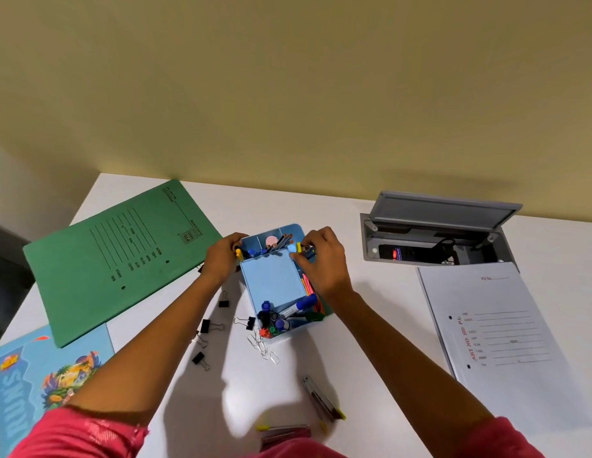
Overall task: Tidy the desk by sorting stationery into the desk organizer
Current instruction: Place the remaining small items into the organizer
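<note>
Head view, near to far. A stapler (pixel 322 399) lay loose on the surface (pixel 370 325). Paper clips (pixel 265 347) and binder clips (pixel 205 325) were scattered just beside the near end of the desk organizer (pixel 271 279), some under the left forearm.

Risk, judged: a forearm dropped low could sweep the clips about or off the edge.

The organizer stood mid-surface, its near compartment heaped with markers (pixel 294 309). A jolt to the box could roll them out.

At the far end the left hand (pixel 222 259) gripped the far-left corner, fingers curled over the wall, apparently steadying it. The right hand (pixel 324 262) was curled at the far-right corner, fingertips pinching a small blue-and-yellow piece (pixel 294 248) just above the compartments. A slack pinch could drop it outside the wall.

A green folder (pixel 122 256) lay beyond, to the left.
</note>
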